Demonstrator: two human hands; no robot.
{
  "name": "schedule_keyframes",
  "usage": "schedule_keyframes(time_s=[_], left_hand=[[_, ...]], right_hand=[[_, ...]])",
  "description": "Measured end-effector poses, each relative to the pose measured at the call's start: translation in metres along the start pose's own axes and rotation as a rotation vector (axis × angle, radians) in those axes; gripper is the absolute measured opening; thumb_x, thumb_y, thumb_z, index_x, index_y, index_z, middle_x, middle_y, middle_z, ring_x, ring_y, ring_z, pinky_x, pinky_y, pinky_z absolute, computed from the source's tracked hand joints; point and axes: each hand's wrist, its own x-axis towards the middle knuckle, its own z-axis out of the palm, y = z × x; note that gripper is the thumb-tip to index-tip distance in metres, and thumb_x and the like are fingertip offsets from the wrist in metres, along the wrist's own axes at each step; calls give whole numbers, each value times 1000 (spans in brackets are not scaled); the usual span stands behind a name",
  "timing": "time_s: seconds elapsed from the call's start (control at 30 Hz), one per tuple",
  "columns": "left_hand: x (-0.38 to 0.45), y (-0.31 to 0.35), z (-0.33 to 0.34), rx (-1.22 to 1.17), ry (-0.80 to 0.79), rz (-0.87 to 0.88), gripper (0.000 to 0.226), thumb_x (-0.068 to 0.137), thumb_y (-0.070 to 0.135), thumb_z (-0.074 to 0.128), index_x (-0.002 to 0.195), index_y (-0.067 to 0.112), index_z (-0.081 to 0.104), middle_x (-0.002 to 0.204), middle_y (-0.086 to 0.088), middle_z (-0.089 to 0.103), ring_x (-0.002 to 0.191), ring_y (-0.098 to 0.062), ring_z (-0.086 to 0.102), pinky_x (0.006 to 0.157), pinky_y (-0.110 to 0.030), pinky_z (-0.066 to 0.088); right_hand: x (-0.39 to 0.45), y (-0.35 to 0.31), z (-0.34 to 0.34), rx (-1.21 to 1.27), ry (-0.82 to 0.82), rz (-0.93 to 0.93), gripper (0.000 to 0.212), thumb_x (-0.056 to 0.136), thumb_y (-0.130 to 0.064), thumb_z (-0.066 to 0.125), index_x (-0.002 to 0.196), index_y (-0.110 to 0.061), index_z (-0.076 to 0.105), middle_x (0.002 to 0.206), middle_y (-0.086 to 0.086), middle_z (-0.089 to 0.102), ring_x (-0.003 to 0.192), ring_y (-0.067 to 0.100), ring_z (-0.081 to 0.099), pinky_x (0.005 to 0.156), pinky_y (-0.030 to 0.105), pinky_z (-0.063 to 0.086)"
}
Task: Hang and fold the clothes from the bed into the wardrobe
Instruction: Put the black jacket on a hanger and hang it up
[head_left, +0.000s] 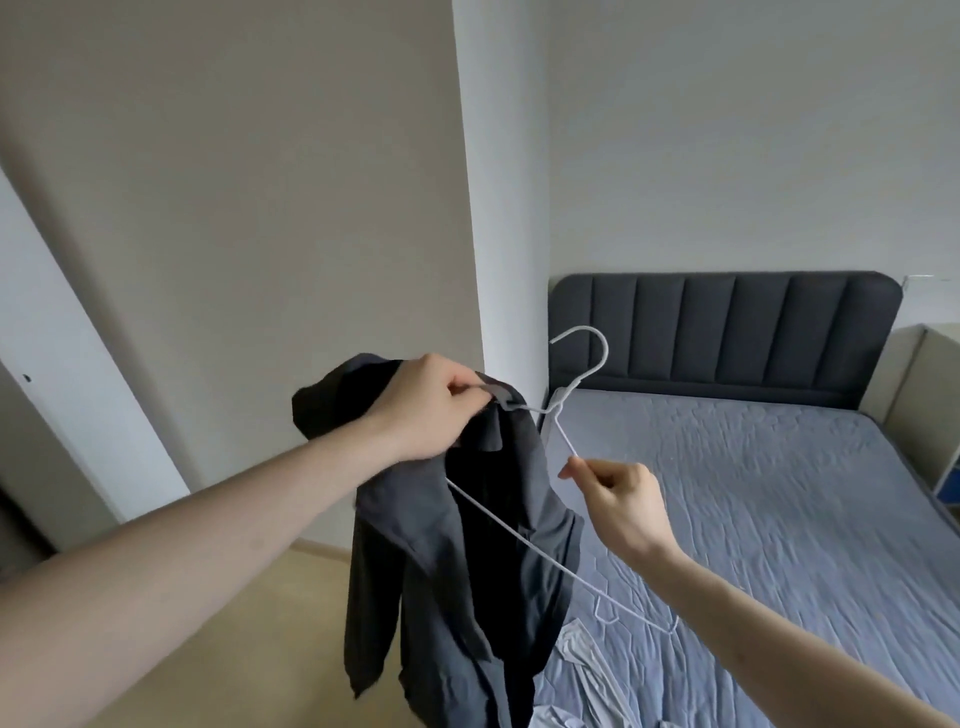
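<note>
The left hand (426, 410) is raised in front of a tall beige panel (249, 208), its fingers (467, 397) clenched on the collar of a dark grey shirt (457, 571) together with one end of a white wire hanger (519, 535). A small grey tab sits at the collar where the fingers pinch it; no writing can be read on it, and no brand or label is legible anywhere in view. The shirt hangs down from this grip, crumpled near the top, its lower part falling past the edge of the bed (727, 519) to the bottom of the view.

The right hand (618, 499) is just right of the shirt, thumb and forefinger pinching the hanger's slanted arm below the neck. The hook points up and right, in front of the dark padded headboard (727, 332). The hanger's long bar runs diagonally across the front of the shirt and ends low on the right, above the bed.

The bed carries a blue-grey quilted cover. Pale crumpled cloth (576, 654) lies at its near corner, beside the hanging shirt. A beige bedside unit (919, 395) stands to the right of the headboard.
</note>
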Motion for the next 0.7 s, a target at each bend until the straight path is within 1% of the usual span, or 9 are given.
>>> schedule_keyframes(time_s=[0.1,0.17,0.23,0.33,0.37,0.43,0.5,0.6,0.7], left_hand=[[-25,7,17,-68,-47,106,24,100,24,61,80,17,72,57,4,53,54,-5,45,59,-22,39],[-33,9,22,-65,-44,161,16,101,26,60,98,23,76,64,8,57,58,-5,49,63,-20,42],[-33,9,21,47,-67,190,26,97,38,64,121,32,72,77,12,61,66,-3,55,69,-21,47],[-25,14,0,126,-15,231,26,89,53,66,108,37,75,89,17,64,76,-1,61,74,-24,51],[-17,14,-11,133,96,296,22,88,49,67,103,35,76,98,17,63,86,-4,62,81,-23,50],[8,11,-29,250,254,385,37,85,38,71,121,33,68,133,10,51,118,-14,52,103,-25,39],[33,6,-40,347,85,329,65,82,35,71,144,33,50,153,8,38,140,-19,36,116,-33,26],[56,2,-39,433,-244,217,56,81,49,65,135,46,51,132,18,60,124,-15,54,107,-36,41],[60,-1,-32,442,-326,226,30,84,59,67,105,40,58,95,18,66,90,-9,61,82,-37,52]], right_hand=[[-8,9,3,96,70,-25,33,100,-37,61,76,-20,76,49,-3,26,49,13,24,49,30,23],[-13,11,6,183,112,-45,31,100,-33,63,76,-19,76,50,-4,26,50,13,24,50,28,22],[-16,10,7,249,151,-70,28,100,-30,64,77,-20,77,50,-5,27,49,12,24,49,26,22],[-14,6,4,297,194,-116,29,97,-37,64,77,-20,76,50,-4,27,50,11,25,50,27,23],[-12,6,2,314,206,-125,29,97,-37,64,76,-20,76,50,-4,27,50,11,25,50,28,23],[-7,3,-1,317,222,-143,26,98,-31,64,78,-21,77,49,-7,27,49,10,25,51,26,24],[-2,0,-2,301,225,-153,26,100,-27,65,78,-20,77,48,-8,29,48,10,27,51,26,25],[3,0,-4,296,208,-160,27,100,-28,65,76,-21,76,48,-7,30,48,11,28,51,26,27],[4,12,-10,279,204,-170,22,99,-28,67,78,-27,76,49,-5,30,49,11,28,51,26,26]])
